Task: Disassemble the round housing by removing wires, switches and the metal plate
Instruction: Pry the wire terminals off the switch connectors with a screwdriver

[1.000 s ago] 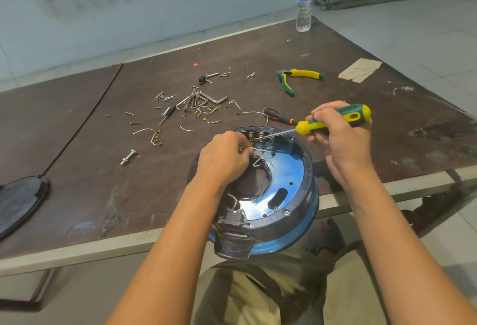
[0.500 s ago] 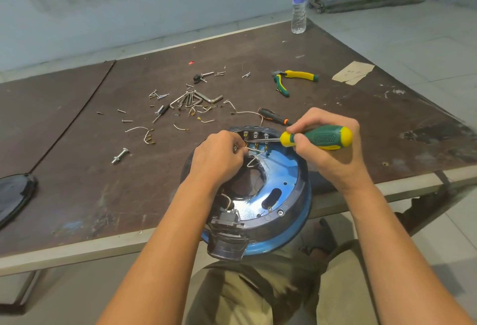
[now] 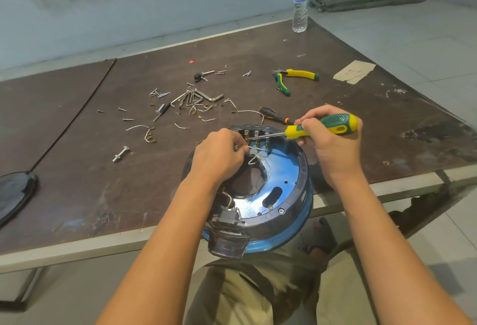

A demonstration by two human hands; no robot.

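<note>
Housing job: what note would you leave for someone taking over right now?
Left hand pinches a wire inside the housing, which overhangs the near edge of the table.
Right hand grips the screwdriver, tip at the far-rim terminals.
Done: loose wires and screws lie on the table.
Left: other wires, those terminals, metal plate.

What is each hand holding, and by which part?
The right hand grips a screwdriver by its green and yellow handle. The left hand pinches a thin wire, seemingly near one end.
</note>
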